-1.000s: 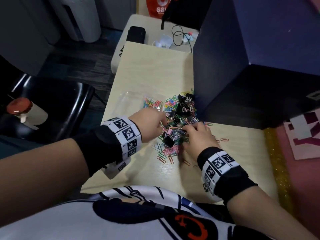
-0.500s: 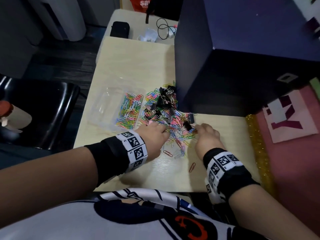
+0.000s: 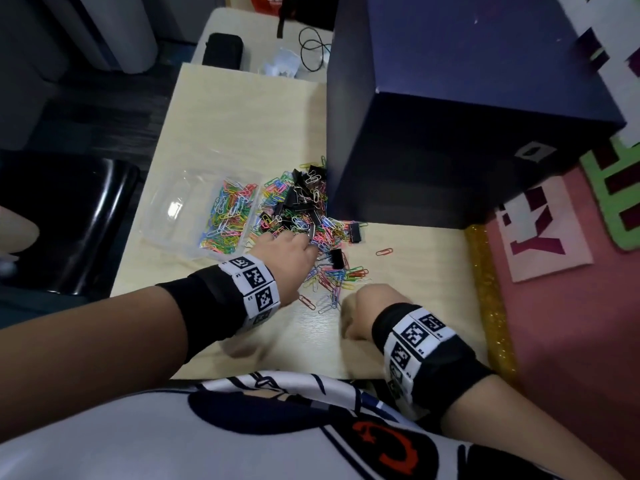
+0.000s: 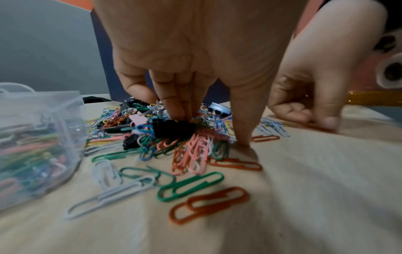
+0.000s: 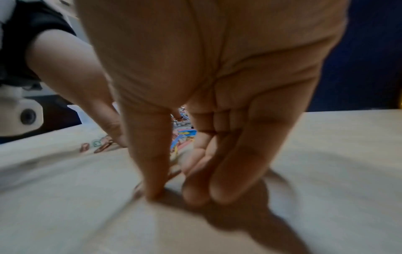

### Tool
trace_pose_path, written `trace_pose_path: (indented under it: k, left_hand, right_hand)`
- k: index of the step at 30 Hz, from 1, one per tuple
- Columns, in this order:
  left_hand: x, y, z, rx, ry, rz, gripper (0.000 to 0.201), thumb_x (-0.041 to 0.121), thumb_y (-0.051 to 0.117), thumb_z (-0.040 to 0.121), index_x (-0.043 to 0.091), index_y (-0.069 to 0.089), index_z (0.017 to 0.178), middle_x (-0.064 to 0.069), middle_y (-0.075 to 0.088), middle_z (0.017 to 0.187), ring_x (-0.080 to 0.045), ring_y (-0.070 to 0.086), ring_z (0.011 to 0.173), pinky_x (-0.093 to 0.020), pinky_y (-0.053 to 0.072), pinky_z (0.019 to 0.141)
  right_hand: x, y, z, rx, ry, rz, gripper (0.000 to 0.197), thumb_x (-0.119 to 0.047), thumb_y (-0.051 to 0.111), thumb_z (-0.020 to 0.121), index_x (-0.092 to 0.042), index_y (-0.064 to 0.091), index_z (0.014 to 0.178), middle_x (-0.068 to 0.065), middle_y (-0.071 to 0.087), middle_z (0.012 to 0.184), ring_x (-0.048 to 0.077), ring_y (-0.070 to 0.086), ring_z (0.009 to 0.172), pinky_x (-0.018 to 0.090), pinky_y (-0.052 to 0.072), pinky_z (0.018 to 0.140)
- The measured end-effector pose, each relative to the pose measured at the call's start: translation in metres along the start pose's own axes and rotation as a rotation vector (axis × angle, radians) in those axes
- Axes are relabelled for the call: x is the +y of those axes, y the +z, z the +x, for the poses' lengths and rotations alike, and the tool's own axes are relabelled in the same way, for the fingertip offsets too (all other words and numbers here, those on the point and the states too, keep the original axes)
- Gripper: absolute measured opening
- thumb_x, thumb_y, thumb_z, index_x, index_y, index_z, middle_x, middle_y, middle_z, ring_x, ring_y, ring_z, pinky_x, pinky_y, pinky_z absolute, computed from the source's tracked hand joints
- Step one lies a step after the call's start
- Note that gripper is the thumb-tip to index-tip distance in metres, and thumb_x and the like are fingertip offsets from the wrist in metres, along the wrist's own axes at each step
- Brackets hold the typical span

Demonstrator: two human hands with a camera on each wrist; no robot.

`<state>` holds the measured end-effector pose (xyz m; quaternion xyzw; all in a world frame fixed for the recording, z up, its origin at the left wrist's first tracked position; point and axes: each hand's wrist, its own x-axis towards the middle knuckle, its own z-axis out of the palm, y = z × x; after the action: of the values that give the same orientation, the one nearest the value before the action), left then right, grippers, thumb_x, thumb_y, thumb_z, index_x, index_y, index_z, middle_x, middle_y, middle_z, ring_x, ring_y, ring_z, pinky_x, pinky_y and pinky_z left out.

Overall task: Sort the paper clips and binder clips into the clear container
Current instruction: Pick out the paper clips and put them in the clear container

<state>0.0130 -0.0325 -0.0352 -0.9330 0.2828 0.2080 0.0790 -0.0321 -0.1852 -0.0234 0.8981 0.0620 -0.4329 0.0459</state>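
Just ahead of hands (image 3: 363, 311), clips (image 3: 304, 216).

Clips heaped mid-table, container to their left.
The clear container (image 3: 180, 216) sits on the table (image 3: 242, 119) just left of the clip pile (image 3: 304, 216); a large box (image 3: 467, 116) stands right behind the pile; both hands rest at its near edge.

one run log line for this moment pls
left hand: fingers in clip pile, thumb on table | right hand: fingertips down on table | clear container: paper clips only
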Motion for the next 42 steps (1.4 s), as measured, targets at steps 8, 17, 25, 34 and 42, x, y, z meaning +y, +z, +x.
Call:
trace_pose_path:
  k: [8, 17, 25, 34, 42]
  left_hand:
    - [0.001, 0.006, 0.001, 0.054, 0.005, -0.040, 0.051, 0.031, 0.059, 0.086, 0.016, 0.040, 0.130, -0.005, 0.045, 0.128, -0.026, 0.043, 0.118, -0.041, 0.040, 0.091]
    - [-0.003, 0.010, 0.007, 0.040, 0.047, -0.069, 0.040, 0.017, 0.053, 0.087, 0.021, 0.047, 0.126, -0.001, 0.049, 0.124, -0.024, 0.046, 0.114, -0.040, 0.041, 0.087]
    - [-0.004, 0.010, 0.012, 0.009, 0.016, -0.112, 0.051, 0.010, 0.051, 0.084, 0.019, 0.038, 0.131, -0.006, 0.052, 0.120, -0.028, 0.049, 0.113, -0.043, 0.040, 0.087]
    - [-0.001, 0.006, 0.019, 0.014, 0.021, -0.097, 0.049, 0.012, 0.055, 0.084, 0.024, 0.039, 0.129, -0.007, 0.049, 0.117, -0.028, 0.049, 0.111, -0.044, 0.041, 0.089]
    - [0.004, 0.002, 0.020, 0.004, 0.030, -0.081, 0.060, 0.006, 0.054, 0.082, 0.023, 0.034, 0.135, -0.011, 0.047, 0.112, -0.031, 0.054, 0.097, -0.038, 0.035, 0.067]
  right_hand:
    - [0.029, -0.005, 0.028, 0.399, 0.221, 0.422, 0.032, -0.013, 0.044, 0.093, -0.006, 0.050, 0.124, 0.013, 0.048, 0.127, 0.030, 0.049, 0.115, 0.032, 0.042, 0.095]
    - [0.020, -0.005, 0.039, 0.565, 0.055, 0.432, 0.034, -0.020, 0.055, 0.087, -0.020, 0.051, 0.121, 0.005, 0.044, 0.124, 0.026, 0.042, 0.117, 0.037, 0.042, 0.096]
    - [0.016, -0.007, 0.045, 0.547, -0.044, 0.222, 0.041, -0.031, 0.061, 0.086, -0.023, 0.049, 0.124, 0.003, 0.048, 0.123, 0.026, 0.046, 0.117, 0.037, 0.043, 0.095]
    - [0.039, -0.006, 0.039, 0.532, -0.006, 0.688, 0.023, -0.023, 0.073, 0.079, -0.026, 0.051, 0.084, -0.013, 0.057, 0.083, 0.011, 0.057, 0.080, 0.023, 0.042, 0.072]
    - [0.070, -0.014, 0.035, 0.630, 0.324, 0.610, 0.014, -0.032, 0.053, 0.092, -0.023, 0.056, 0.102, 0.003, 0.057, 0.111, 0.021, 0.053, 0.092, 0.029, 0.040, 0.075]
